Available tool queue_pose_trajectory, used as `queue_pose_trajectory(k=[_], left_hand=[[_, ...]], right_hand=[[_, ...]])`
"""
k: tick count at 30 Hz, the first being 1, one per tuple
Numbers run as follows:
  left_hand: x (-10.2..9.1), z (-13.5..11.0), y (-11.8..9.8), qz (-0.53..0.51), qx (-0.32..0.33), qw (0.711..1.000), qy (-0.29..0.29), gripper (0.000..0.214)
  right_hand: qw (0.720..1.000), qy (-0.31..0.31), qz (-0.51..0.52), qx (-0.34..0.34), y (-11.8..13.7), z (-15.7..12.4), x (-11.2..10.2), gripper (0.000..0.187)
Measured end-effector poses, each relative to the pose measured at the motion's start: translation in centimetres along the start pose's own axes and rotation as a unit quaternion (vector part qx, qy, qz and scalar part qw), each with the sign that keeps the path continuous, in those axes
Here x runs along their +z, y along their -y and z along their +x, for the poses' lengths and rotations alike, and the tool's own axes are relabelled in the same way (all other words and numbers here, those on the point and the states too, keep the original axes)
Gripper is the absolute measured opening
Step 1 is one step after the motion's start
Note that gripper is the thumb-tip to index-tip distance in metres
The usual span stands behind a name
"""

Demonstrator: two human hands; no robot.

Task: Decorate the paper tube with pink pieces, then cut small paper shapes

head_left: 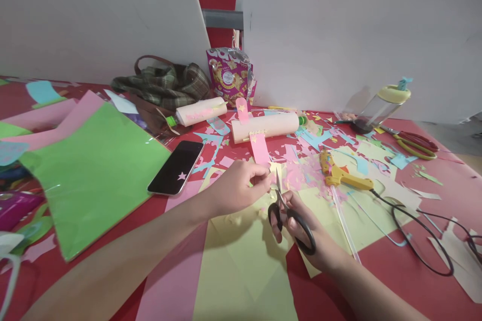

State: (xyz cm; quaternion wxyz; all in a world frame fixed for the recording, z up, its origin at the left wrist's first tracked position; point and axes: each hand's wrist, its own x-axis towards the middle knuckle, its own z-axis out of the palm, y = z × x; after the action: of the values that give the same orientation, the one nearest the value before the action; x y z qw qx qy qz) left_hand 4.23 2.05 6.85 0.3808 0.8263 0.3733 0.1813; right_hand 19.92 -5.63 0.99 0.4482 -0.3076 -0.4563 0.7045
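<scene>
My right hand (305,225) grips a pair of black-handled scissors (279,199), its thumb and fingers through the loops and the blades pointing away from me, slightly parted. Beside the blades, my left hand (241,185) is closed in a pinch at a small piece of yellow paper (277,167), partly hidden by the fingertips. Beneath both hands lie pale yellow sheets (244,256). Just beyond the left fingertips, a pink paper strip (259,149) with little yellow stars is attached to a cream paper roll (269,127) with a green end.
A yellow glue gun (344,174) with a black cord lies right, among paper scraps. A phone (176,168) and large green star (94,170) are left. Behind stand a snack bag (230,75), plaid bag (165,83) and clear bottle (382,108). Red-handled scissors (416,143) lie far right.
</scene>
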Motion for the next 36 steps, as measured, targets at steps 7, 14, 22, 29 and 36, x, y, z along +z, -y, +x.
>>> queue_pose_trajectory(k=[7, 14, 22, 29, 36], left_hand=[[-0.1, 0.0, -0.1, -0.019, -0.005, 1.000, 0.005, 0.028], [0.5, 0.0, 0.0, -0.026, -0.018, 1.000, 0.001, 0.028], [0.9, 0.2, 0.0, -0.107, -0.041, 0.993, 0.006, 0.029], [1.3, 0.1, -0.1, -0.132, -0.062, 0.989, 0.002, 0.028], [1.8, 0.1, 0.0, -0.170, -0.067, 0.983, -0.017, 0.031]], right_hand=[[1.000, -0.004, -0.009, 0.006, 0.1, -0.1, 0.1, 0.030], [1.000, -0.004, -0.008, -0.005, 0.1, -0.2, 0.0, 0.028], [1.000, -0.013, -0.011, -0.010, 0.0, -0.2, 0.1, 0.028], [1.000, -0.018, -0.008, -0.009, -0.1, -0.2, 0.0, 0.029], [0.999, -0.030, -0.009, -0.006, 0.0, -0.3, 0.1, 0.029]])
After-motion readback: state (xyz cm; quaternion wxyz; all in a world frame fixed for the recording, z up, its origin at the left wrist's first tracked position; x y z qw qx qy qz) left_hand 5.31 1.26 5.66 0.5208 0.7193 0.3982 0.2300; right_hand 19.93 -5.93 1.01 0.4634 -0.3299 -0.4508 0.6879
